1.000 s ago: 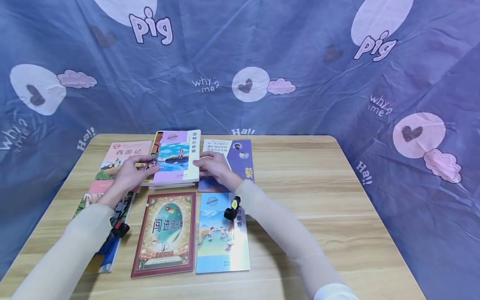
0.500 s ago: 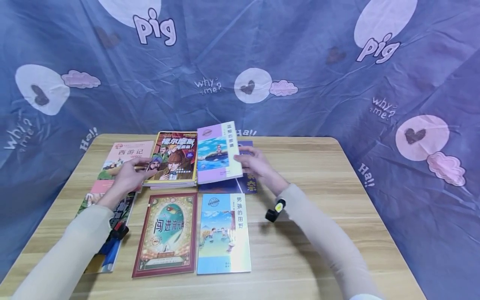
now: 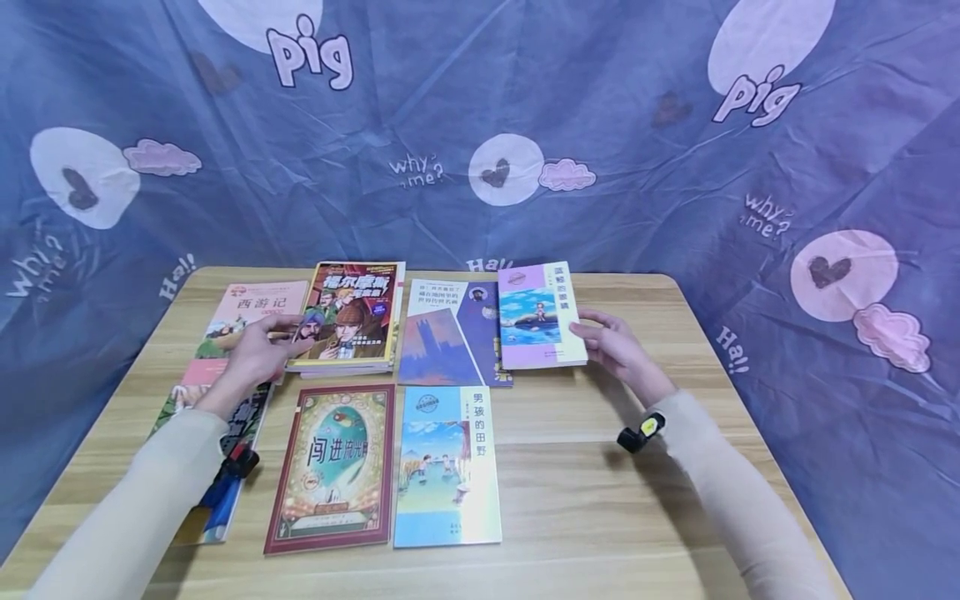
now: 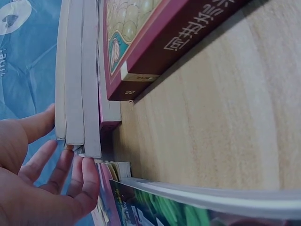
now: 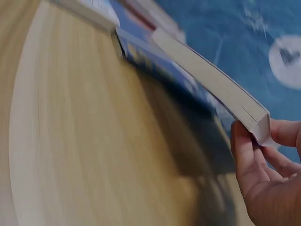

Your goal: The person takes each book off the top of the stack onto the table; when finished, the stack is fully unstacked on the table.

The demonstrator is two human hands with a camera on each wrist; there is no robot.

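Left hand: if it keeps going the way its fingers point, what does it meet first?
The left hand points right, fingertips already at the left edge of the detective-cover book stack. That stack comes first; whether they quite touch is hard to tell, though the left wrist view suggests contact.

Bare table lies right of the books, which crowd the left half.

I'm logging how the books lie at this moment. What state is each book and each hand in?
lilac book: lifted, pinched by its right edge
right hand: pinches the lilac book
left hand: fingers touch the stack's edge
detective book: closed, atop a stack
purple book: flat, closed
maroon book: flat, closed
field book: flat, closed
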